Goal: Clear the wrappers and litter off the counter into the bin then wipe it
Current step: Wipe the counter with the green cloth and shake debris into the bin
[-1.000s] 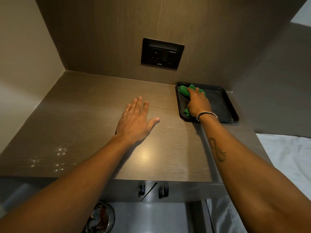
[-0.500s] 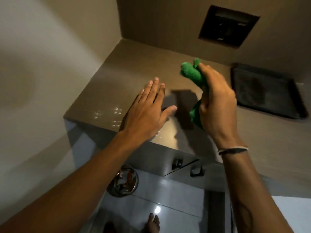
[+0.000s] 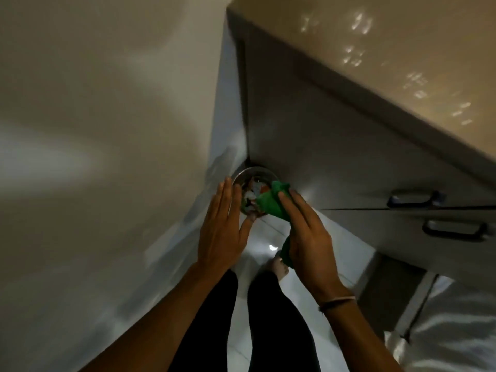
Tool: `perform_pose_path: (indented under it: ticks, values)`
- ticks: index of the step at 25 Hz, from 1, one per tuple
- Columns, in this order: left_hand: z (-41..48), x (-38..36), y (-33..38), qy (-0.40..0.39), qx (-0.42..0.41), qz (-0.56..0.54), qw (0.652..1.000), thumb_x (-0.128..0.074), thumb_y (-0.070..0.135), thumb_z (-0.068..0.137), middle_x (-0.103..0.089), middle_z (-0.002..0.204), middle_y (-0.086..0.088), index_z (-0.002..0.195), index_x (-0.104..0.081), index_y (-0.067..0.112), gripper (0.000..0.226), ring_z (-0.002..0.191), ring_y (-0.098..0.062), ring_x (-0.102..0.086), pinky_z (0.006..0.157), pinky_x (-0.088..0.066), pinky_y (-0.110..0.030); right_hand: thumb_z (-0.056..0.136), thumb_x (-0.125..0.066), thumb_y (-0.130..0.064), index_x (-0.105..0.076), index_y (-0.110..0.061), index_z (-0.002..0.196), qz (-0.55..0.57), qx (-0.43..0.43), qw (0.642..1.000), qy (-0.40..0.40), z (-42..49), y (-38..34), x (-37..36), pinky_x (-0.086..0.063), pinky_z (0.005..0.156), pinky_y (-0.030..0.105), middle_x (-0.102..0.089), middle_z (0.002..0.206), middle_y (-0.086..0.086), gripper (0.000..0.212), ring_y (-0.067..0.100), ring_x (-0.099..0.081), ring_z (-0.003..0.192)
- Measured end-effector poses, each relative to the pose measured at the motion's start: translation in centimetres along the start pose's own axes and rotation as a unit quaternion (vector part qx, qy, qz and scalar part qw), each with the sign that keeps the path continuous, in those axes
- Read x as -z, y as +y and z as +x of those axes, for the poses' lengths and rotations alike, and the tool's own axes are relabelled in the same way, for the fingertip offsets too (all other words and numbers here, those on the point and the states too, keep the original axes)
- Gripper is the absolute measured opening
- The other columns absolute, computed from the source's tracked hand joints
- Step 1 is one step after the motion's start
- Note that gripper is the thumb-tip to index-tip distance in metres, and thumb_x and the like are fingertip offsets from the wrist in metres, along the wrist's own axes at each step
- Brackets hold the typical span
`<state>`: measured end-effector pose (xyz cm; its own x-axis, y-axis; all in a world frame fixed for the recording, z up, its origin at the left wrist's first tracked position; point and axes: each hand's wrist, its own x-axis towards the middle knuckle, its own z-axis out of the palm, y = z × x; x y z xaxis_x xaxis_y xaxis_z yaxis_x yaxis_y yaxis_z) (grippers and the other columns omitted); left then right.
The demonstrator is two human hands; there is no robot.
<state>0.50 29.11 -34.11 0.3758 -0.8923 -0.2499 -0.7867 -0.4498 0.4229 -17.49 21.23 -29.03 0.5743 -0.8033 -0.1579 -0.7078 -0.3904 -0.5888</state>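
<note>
I look down past the counter (image 3: 397, 49) at the floor. A round metal bin (image 3: 248, 175) stands in the corner below it, with crumpled wrappers (image 3: 251, 196) inside. My right hand (image 3: 308, 237) is shut on a green cloth (image 3: 271, 202), whose bunched end hangs over the bin's right side. My left hand (image 3: 220, 226) is open with fingers straight, held flat beside the bin's left rim and holding nothing. Part of the bin is hidden behind both hands.
Cabinet doors with two dark handles (image 3: 453, 229) run below the counter edge on the right. A pale wall (image 3: 107, 116) closes the left side. My legs in dark trousers (image 3: 241, 318) and a bare foot (image 3: 279, 267) stand on the glossy tiled floor.
My right hand lifted the green cloth off the tray, carried it across the counter and down over the bin. My left hand left the counter and dropped beside the bin. The view swung downward.
</note>
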Motion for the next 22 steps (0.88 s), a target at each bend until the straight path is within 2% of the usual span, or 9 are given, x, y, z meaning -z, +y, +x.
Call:
perform_pose_path:
  ticks: [2,5,9,11,13,15,17,20,22]
  values:
    - [1.1,-5.8,-3.3,-0.038,0.019,-0.001,0.999,-0.019,0.068,0.103,-0.007,0.177,-0.013,0.167,-0.011,0.011,0.087,0.164,-0.027,-0.005,0.132,-0.022,-0.048,0.066,-0.084,0.015,-0.034,-0.023,0.161,-0.017,-0.044,0.996,-0.070,1.6,4.9,-6.2,-0.050,0.117,0.047,-0.033,0.170,0.007,0.114,0.033,-0.043,0.151]
    - [3.9,-14.1,-7.6,-0.072,0.097,-0.053,0.991,-0.020,0.073,0.098,-0.006,0.177,-0.013,0.168,-0.006,0.015,0.092,0.163,-0.031,-0.011,0.128,-0.028,-0.049,0.057,-0.087,0.018,-0.033,-0.022,0.162,-0.045,-0.044,0.992,-0.105,5.1,12.0,-15.0,-0.053,0.109,0.036,-0.035,0.169,0.008,0.124,0.035,-0.045,0.149]
    - [8.2,-22.9,-11.8,-0.089,0.220,-0.145,0.961,-0.046,0.054,0.106,0.001,0.177,-0.016,0.167,0.002,0.019,0.085,0.160,-0.040,-0.021,0.121,-0.036,-0.054,0.059,-0.085,0.015,-0.033,-0.020,0.162,-0.071,-0.010,0.991,-0.114,8.9,18.5,-24.1,-0.061,0.101,0.049,-0.033,0.168,0.011,0.120,0.038,-0.041,0.150]
    - [9.9,-25.9,-12.6,-0.064,0.238,-0.211,0.946,-0.052,0.044,0.107,-0.009,0.176,-0.021,0.166,0.001,0.024,0.082,0.156,-0.046,-0.027,0.120,-0.038,-0.062,0.064,-0.086,0.012,-0.033,-0.018,0.162,-0.096,0.021,0.990,-0.099,9.6,21.0,-27.3,-0.057,0.106,0.055,-0.031,0.169,0.013,0.116,0.041,-0.034,0.155]
    - [11.0,-27.3,-12.4,-0.006,0.243,-0.285,0.927,-0.057,0.036,0.107,-0.036,0.166,-0.023,0.167,-0.010,0.020,0.078,0.145,-0.046,-0.046,0.111,-0.046,-0.067,0.065,-0.087,0.010,-0.032,-0.018,0.161,-0.113,0.048,0.990,-0.075,9.6,22.7,-29.4,-0.052,0.111,0.059,-0.029,0.170,0.012,0.115,0.042,-0.027,0.157]
    - [11.3,-27.7,-12.5,0.039,0.259,-0.332,0.906,-0.061,0.027,0.106,-0.063,0.144,-0.020,0.163,-0.021,0.019,0.070,0.122,-0.043,-0.066,0.095,-0.058,-0.066,0.064,-0.085,0.012,-0.031,-0.018,0.161,-0.120,0.076,0.988,-0.053,9.1,23.4,-30.4,-0.047,0.116,0.058,-0.026,0.171,0.010,0.115,0.041,-0.023,0.158]
    - [11.7,-27.4,-12.4,0.027,0.291,-0.338,0.895,-0.064,0.022,0.103,-0.068,0.136,-0.021,0.161,-0.024,0.022,0.070,0.115,-0.046,-0.068,0.092,-0.060,-0.064,0.064,-0.084,0.013,-0.033,-0.017,0.161,-0.116,0.084,0.989,-0.042,9.3,23.5,-30.2,-0.048,0.115,0.058,-0.029,0.170,0.012,0.113,0.042,-0.027,0.158]
    - [11.5,-24.7,-11.3,0.006,0.321,-0.319,0.892,-0.058,0.023,0.104,-0.064,0.141,-0.024,0.162,-0.026,0.027,0.067,0.125,-0.050,-0.063,0.103,-0.055,-0.060,0.058,-0.090,0.012,-0.038,-0.015,0.159,-0.109,0.045,0.991,-0.066,8.7,21.6,-27.7,-0.054,0.109,0.055,-0.034,0.168,0.015,0.117,0.043,-0.036,0.154]
    - [10.3,-21.5,-9.9,-0.003,0.339,-0.289,0.895,-0.053,0.022,0.105,-0.063,0.143,-0.024,0.163,-0.027,0.032,0.065,0.126,-0.048,-0.062,0.104,-0.052,-0.054,0.054,-0.094,0.009,-0.037,-0.017,0.160,-0.104,0.018,0.991,-0.079,7.3,19.3,-25.0,-0.054,0.108,0.052,-0.033,0.169,0.013,0.123,0.042,-0.037,0.153]
